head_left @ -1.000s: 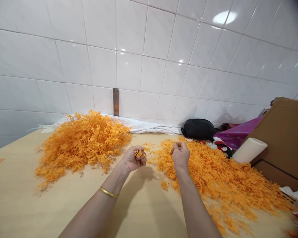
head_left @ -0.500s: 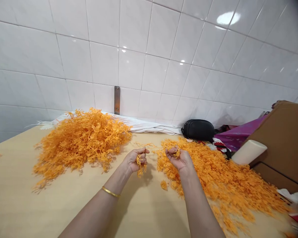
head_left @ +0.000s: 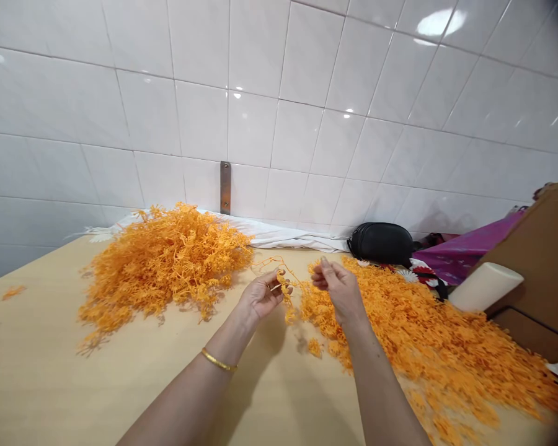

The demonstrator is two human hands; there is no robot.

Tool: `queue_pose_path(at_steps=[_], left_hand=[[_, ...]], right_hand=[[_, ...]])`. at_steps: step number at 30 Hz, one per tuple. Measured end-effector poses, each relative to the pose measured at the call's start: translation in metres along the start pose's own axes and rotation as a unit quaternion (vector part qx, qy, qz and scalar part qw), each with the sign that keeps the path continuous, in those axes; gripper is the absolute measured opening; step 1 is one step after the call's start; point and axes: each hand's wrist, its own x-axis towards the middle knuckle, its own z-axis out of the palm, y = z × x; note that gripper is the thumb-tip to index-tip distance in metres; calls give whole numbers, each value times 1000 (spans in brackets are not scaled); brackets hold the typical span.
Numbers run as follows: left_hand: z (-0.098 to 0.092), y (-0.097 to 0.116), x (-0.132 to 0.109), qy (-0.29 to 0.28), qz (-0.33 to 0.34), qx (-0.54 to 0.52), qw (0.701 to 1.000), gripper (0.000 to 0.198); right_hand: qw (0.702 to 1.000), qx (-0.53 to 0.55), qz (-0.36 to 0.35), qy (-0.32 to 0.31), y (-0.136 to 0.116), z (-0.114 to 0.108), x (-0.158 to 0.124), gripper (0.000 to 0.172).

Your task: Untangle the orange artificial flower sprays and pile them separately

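Note:
My left hand [head_left: 263,294], with a gold bangle at the wrist, pinches a small orange plastic sprig [head_left: 286,291] that dangles from its fingertips. My right hand [head_left: 337,286] is close beside it, fingers pinched on the thin orange stem [head_left: 302,282] that runs between both hands. Both hands hover just above the wooden table [head_left: 51,371]. A heap of orange sprigs [head_left: 167,260] lies to the left of my hands. A wider, flatter spread of orange pieces [head_left: 423,334] lies under and to the right of my right hand.
A black pouch [head_left: 381,243] rests against the white tiled wall, beside white cloth [head_left: 279,235] and a purple fabric [head_left: 460,254]. A cream cylinder [head_left: 486,286] and a brown cardboard box [head_left: 544,260] stand at the right. One stray orange bit [head_left: 13,291] lies far left.
My left hand has opened from a fist to a fingertip pinch, with the sprig now dangling. My right hand let go of its clump and pinches the stem. The view shifted slightly right.

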Motion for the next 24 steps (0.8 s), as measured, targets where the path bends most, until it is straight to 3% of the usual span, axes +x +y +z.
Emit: queue_pose_path(at_steps=[3, 5, 10, 13, 18, 24], left_hand=[[1, -6, 0, -9, 55, 34, 998, 7], [1, -8, 0, -3, 78, 64, 995, 11], [3, -4, -1, -17, 2, 97, 995, 28], [3, -4, -4, -49, -31, 125, 990, 25], [4, -12, -5, -51, -14, 164, 985, 15], [0, -17, -1, -58, 36, 210, 975, 14]], right_hand=[[986, 48, 52, -149, -4, 17, -10, 34], [982, 54, 50, -174, -1, 25, -13, 33], [983, 116, 57, -127, 9, 25, -9, 27], [981, 142, 76, -110, 12, 22, -6, 25], [986, 132, 60, -81, 22, 29, -5, 18], [989, 122, 55, -67, 31, 28, -3, 21]])
